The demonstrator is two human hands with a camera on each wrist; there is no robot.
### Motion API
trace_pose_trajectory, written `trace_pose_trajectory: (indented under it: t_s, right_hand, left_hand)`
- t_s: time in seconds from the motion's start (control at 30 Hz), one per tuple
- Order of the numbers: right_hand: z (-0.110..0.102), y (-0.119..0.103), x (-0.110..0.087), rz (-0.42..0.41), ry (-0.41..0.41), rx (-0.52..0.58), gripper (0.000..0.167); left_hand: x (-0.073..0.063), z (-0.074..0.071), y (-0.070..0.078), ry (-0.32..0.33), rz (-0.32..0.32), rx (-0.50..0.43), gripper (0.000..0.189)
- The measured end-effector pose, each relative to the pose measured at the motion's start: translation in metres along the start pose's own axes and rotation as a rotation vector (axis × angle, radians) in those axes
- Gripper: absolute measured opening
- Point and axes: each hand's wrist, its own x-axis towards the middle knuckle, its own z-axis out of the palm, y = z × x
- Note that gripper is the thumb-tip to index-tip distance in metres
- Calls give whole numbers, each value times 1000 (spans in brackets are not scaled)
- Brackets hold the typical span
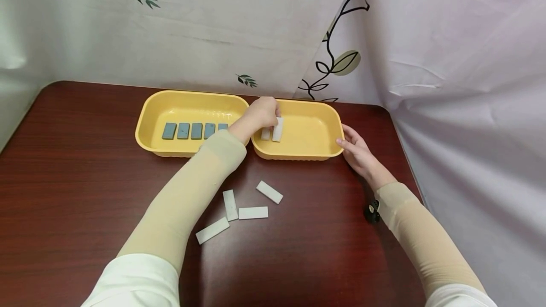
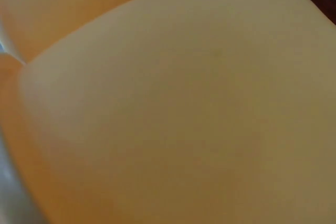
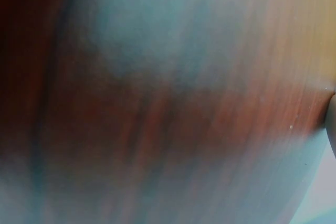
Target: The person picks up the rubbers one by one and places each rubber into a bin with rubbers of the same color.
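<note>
In the head view my left hand (image 1: 262, 112) reaches over the left end of the right-hand yellow tray (image 1: 298, 157). Its fingers pinch the upper end of a white rectangular tile (image 1: 277, 130). A second white tile (image 1: 266, 133) lies just left of it in the tray, partly hidden by the hand. My right hand (image 1: 357, 150) grips the tray's right end, thumb over the rim and fingers along the outside. Nearer on the table lie several loose white tiles (image 1: 253, 212). The left wrist view is filled by a blurred sleeve; the right wrist view shows mostly blurred tabletop.
A second yellow tray (image 1: 147, 142) stands against the first on its left, holding a row of several grey-blue blocks (image 1: 196, 130). Both sit near the back edge of the dark red wooden table (image 1: 85, 179), close to a hanging patterned cloth (image 1: 192, 37).
</note>
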Motion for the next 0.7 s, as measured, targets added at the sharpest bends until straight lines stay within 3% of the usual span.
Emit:
trace_pose_trajectory:
  t_s: [0.2,0.43,0.7]
  right_hand:
    - [-2,1,0,-3,-18,-12,43]
    - [-2,1,0,-10,-11,-5,42]
    - [-2,1,-2,-8,-15,0,42]
  left_hand:
    - [3,1,-2,23,-14,8,20]
    - [3,4,-3,62,17,8,21]
    - [3,8,-3,50,-14,43,27]
